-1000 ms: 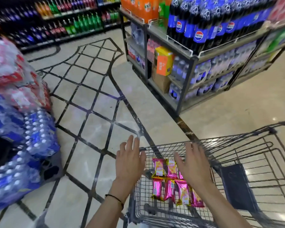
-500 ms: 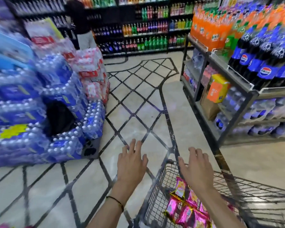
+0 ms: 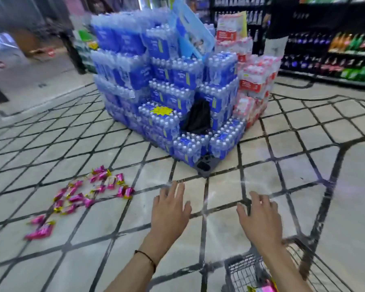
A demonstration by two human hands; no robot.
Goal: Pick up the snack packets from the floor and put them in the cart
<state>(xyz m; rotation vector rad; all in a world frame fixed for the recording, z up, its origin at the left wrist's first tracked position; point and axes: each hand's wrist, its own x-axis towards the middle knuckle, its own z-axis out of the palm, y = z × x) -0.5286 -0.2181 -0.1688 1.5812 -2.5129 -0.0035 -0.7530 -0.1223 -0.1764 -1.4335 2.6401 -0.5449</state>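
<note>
Several pink and gold snack packets [image 3: 86, 193] lie scattered on the tiled floor at the lower left. My left hand [image 3: 170, 211] hovers above the floor with fingers spread and holds nothing. My right hand [image 3: 260, 218] is likewise spread and empty, just above the front corner of the wire cart [image 3: 238, 270] at the bottom right. A few pink packets [image 3: 266, 288] show inside the cart at the bottom edge. The packets on the floor lie well to the left of both hands.
A big stack of shrink-wrapped water bottle packs [image 3: 167, 85] stands on a pallet straight ahead, a black bag [image 3: 198, 118] on it. Drink shelves [image 3: 335, 49] line the back right, where a person [image 3: 276, 26] stands. Open tiled floor lies between me and the packets.
My view has swung left, away from the cart. The cart has slid to the bottom right corner and the floor packets have come into view. Both hands stay spread and empty.
</note>
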